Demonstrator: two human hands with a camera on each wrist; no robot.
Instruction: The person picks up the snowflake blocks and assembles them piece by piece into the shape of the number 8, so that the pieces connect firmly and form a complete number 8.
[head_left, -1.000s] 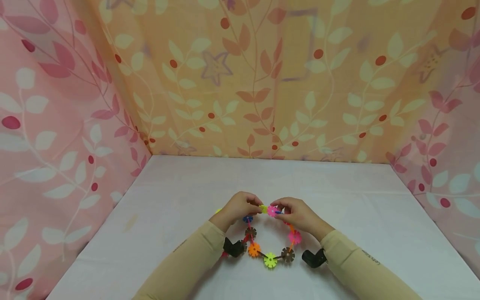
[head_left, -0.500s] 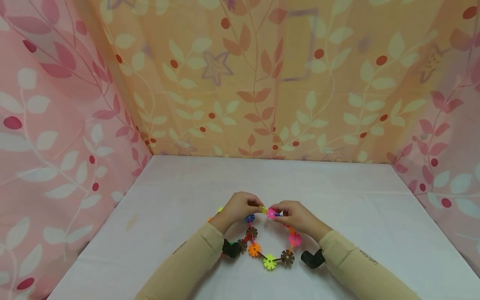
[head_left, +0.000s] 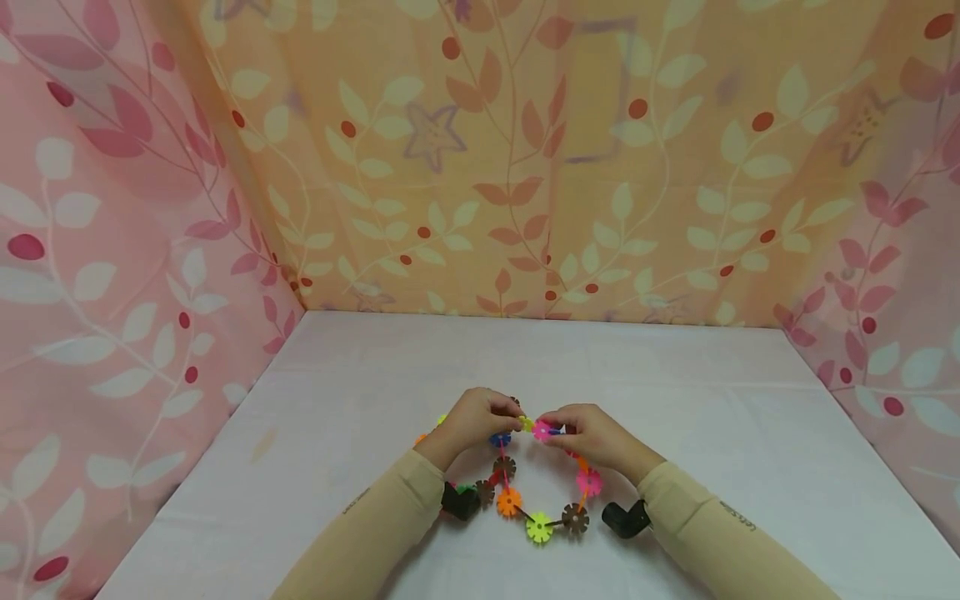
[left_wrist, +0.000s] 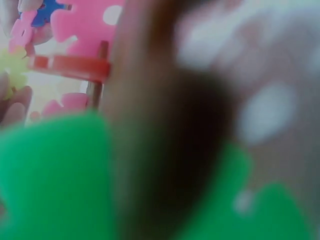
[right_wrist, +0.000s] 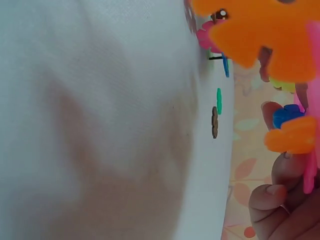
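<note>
Notched plastic snowflake discs are slotted edge to edge into a loop hanging between the hands. My left hand (head_left: pixel 468 423) pinches a yellow-green disc (head_left: pixel 527 424) at the loop's far side. Right beside it, fingers of my right hand (head_left: pixel 597 435) grip the joined pink disc (head_left: pixel 542 430) and blue disc (head_left: pixel 556 432). An orange disc (head_left: pixel 509 502), a lime disc (head_left: pixel 539 527) and a brown disc (head_left: pixel 575 518) form the near side. Green discs (left_wrist: pixel 55 175) blur close to the left wrist camera. In the right wrist view, curled fingers (right_wrist: pixel 272 212) sit below an orange disc (right_wrist: pixel 292 135).
More joined discs run behind the left wrist, partly hidden, with a yellow one (head_left: pixel 442 419) showing beyond it. Loose green (right_wrist: pixel 219 101) and brown (right_wrist: pixel 215 122) pieces appear edge-on in the right wrist view. A white table (head_left: pixel 675 367) meets patterned cloth walls (head_left: pixel 480 167).
Both hands have come slightly nearer the person, with the pinched discs moving down in the head view. The loop's near side has dropped a little. Both grips look the same.
</note>
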